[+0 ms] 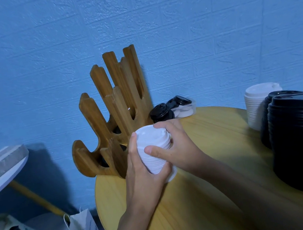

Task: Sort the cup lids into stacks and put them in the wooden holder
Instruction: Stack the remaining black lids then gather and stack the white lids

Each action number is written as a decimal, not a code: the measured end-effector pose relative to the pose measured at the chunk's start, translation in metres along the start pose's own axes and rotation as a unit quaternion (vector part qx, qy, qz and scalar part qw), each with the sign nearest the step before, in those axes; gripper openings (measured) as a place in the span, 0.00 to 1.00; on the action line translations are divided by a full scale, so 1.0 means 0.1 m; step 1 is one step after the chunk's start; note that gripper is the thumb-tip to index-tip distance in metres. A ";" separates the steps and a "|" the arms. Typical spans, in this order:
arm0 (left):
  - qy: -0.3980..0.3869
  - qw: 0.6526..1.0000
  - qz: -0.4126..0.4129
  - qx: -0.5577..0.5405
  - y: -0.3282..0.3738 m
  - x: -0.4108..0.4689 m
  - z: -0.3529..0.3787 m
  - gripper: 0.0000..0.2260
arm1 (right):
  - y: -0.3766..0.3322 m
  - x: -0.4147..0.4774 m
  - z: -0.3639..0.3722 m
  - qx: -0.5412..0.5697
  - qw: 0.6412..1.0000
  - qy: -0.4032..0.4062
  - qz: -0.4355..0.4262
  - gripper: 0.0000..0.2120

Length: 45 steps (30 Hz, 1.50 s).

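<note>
- Fingers of the left hand wrap the lower end of the white lid stack, one digit up its side.
- Right hand grips the upper part, thumb across the front.
- Stack's long axis is near upright, top tipped left toward the wooden holder, over the table.

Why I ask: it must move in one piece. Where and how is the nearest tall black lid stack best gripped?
Probably low round the ribbed side of the black lid stack, with a palm flat on its top lid, coming from its open left side: it stands upright, tall, made of nested lids, and a second black stack crowds it behind.
</note>
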State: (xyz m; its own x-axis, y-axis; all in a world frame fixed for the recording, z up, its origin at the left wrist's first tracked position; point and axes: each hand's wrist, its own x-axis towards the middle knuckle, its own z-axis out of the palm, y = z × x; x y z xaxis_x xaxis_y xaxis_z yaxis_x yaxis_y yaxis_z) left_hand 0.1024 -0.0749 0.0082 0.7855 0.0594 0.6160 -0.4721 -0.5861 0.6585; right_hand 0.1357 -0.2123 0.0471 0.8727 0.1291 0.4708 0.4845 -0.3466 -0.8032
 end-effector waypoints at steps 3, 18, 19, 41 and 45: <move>-0.009 1.000 -0.012 0.000 -0.01 0.00 0.00 0.45 | 0.03 -0.01 0.00 0.010 1.000 -0.026 -0.012 0.33; 0.054 0.998 -0.040 0.014 -0.03 0.02 0.04 0.41 | 0.82 0.49 0.11 -0.265 0.963 -0.028 0.041 0.32; 0.054 0.998 -0.037 0.017 -0.04 0.02 0.04 0.41 | 0.84 0.54 0.13 -0.272 0.961 -0.034 0.041 0.32; 0.051 0.998 -0.044 -0.007 -0.03 0.02 0.03 0.40 | 0.80 0.32 -0.05 -0.365 0.927 -0.021 0.081 0.29; 0.051 0.997 -0.056 -0.019 -0.02 0.01 0.01 0.40 | 0.74 0.06 -0.21 -0.392 0.915 0.011 0.099 0.28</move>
State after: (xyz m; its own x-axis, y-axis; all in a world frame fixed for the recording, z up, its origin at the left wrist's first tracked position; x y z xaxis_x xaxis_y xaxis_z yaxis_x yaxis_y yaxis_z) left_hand 0.1050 -0.0748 0.0071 0.7908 0.2056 0.5765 -0.3993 -0.5405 0.7405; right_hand 0.1760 -0.2565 -0.0022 0.9330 -0.0238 0.3591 0.1184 -0.9219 -0.3688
